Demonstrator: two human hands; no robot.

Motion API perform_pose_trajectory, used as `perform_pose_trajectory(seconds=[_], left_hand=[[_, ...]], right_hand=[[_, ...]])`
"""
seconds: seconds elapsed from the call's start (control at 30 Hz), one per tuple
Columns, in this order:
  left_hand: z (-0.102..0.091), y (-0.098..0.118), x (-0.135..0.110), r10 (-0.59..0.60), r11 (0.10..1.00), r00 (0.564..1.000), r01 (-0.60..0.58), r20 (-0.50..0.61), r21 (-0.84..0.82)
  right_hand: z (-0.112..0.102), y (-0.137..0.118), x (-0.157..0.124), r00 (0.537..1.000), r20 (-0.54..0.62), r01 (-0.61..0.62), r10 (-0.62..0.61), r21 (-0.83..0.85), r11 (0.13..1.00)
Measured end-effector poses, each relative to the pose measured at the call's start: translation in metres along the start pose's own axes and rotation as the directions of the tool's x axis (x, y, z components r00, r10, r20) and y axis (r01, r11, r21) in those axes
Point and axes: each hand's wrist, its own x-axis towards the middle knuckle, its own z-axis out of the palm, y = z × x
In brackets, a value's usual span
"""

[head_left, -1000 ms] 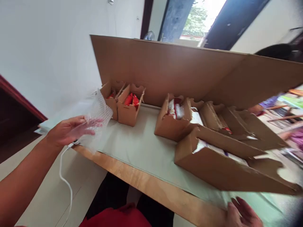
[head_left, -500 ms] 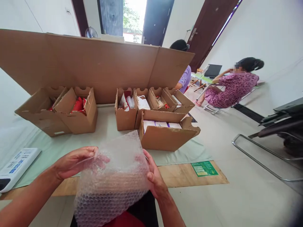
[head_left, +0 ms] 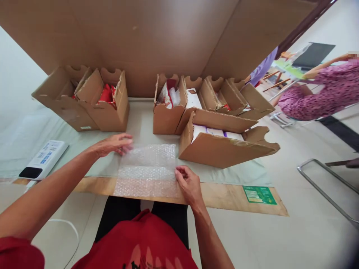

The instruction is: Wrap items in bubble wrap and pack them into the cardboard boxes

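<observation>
A clear sheet of bubble wrap [head_left: 148, 172] lies flat at the table's near edge, in front of my body. My left hand [head_left: 115, 145] is at its upper left corner with the fingers apart, slightly blurred and gripping nothing. On the other side, my right hand [head_left: 189, 185] has its thumb and curled fingers pinched at the sheet's right edge. Just beyond that hand stands an open cardboard box [head_left: 224, 147] holding several white and purple packs [head_left: 215, 132].
Cardboard bins with red packets [head_left: 106, 94] stand back left; more bins [head_left: 168, 119] stand back right. Behind them rises a tall cardboard panel [head_left: 140, 41]. A white device with a black panel [head_left: 45, 158] sits at left. A person in pink [head_left: 319, 97] sits at right.
The bubble wrap has gone from being held up in both hands to lying flat on the table. My left hand has let go. The view has tilted down.
</observation>
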Motion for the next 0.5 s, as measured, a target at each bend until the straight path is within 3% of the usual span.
perform_pose_trajectory(seconds=[0.13,0.27,0.33,0.4,0.47,0.5], left_hand=[[0.006,-0.026,-0.001,0.15,0.95,0.987,-0.128,-0.055,0.284],[0.013,-0.037,0.003,0.287,0.771,0.941,-0.116,-0.18,0.626],[0.017,-0.038,-0.001,0.401,0.672,0.873,-0.074,-0.278,0.737],[0.029,-0.041,-0.009,0.578,0.549,0.758,-0.086,-0.303,0.832],[0.049,-0.045,-0.014,0.726,0.398,0.656,-0.158,-0.205,0.904],[0.062,-0.047,-0.014,0.76,0.337,0.638,-0.219,-0.127,0.916]], right_hand=[[-0.001,-0.003,0.008,0.999,0.046,0.03,-0.017,-0.308,0.951],[0.005,-0.002,0.009,0.99,0.098,0.139,-0.101,-0.548,0.825],[0.004,-0.003,0.004,0.977,0.058,0.196,-0.203,-0.61,0.768],[0.007,-0.008,0.0,0.944,0.024,0.268,-0.328,-0.635,0.725],[0.02,-0.018,0.002,0.895,0.068,0.379,-0.44,-0.637,0.671],[0.031,-0.024,0.007,0.874,0.12,0.433,-0.472,-0.634,0.641]])
